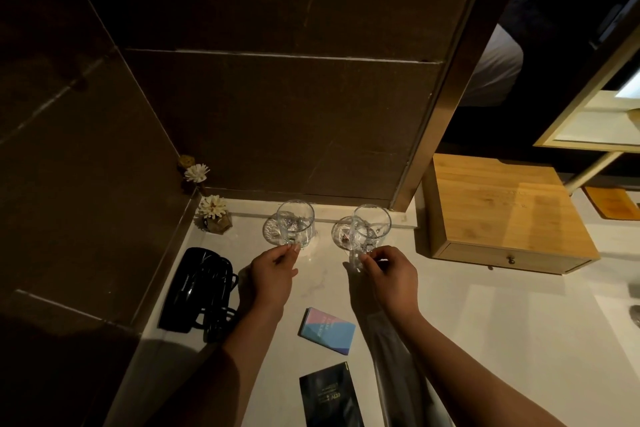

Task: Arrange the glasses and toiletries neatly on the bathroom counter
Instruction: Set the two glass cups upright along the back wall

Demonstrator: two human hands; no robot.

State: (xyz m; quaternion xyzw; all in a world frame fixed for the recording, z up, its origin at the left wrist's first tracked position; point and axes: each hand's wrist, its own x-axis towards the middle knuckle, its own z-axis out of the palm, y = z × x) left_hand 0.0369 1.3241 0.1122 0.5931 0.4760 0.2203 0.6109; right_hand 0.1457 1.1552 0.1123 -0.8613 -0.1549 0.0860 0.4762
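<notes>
Two clear glasses stand near the back of the white counter (450,315), each over a round clear coaster. My left hand (273,274) pinches the near base of the left glass (295,224). My right hand (388,272) grips the near base of the right glass (370,225). Both glasses are upright. Closer to me lie a pink-and-blue packet (327,329) and a black sachet (329,397), between my forearms. A long clear-wrapped item (391,354) lies partly under my right forearm.
A black hair dryer with coiled cord (201,291) lies at the left edge by the dark wall. A small vase of white flowers (213,213) stands in the back left corner. A wooden drawer box (505,215) sits at the right.
</notes>
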